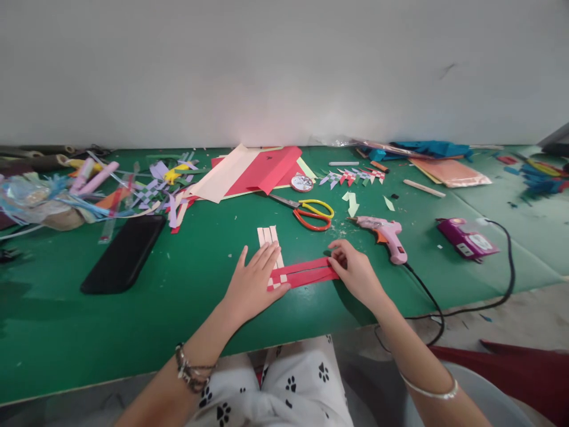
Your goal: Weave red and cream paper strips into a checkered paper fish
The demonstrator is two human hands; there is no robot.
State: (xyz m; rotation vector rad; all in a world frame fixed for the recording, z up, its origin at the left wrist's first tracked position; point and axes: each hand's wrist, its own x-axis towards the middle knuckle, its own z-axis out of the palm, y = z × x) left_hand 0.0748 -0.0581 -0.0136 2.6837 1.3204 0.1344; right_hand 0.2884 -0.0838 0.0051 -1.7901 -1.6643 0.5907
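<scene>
Red paper strips (309, 274) run sideways across the green table in front of me. At their left end they are woven with pale pink paper strips (269, 235), giving a small checkered patch. My left hand (251, 279) lies flat over this patch with fingers stretched out, covering part of it. At the right end of the red strips, my right hand (353, 270) pinches a strip between thumb and fingertips. Scissors (306, 212) with yellow and red handles lie just beyond the strips. A pink glue gun (384, 234) rests to the right of my right hand.
A black phone (124, 255) lies on the left, near a heap of paper strips and rolls. Red and pale sheets (262, 172) are stacked at the back. Woven paper pieces (353, 177) sit behind the scissors. A purple power box (466, 238) with a black cord is at right.
</scene>
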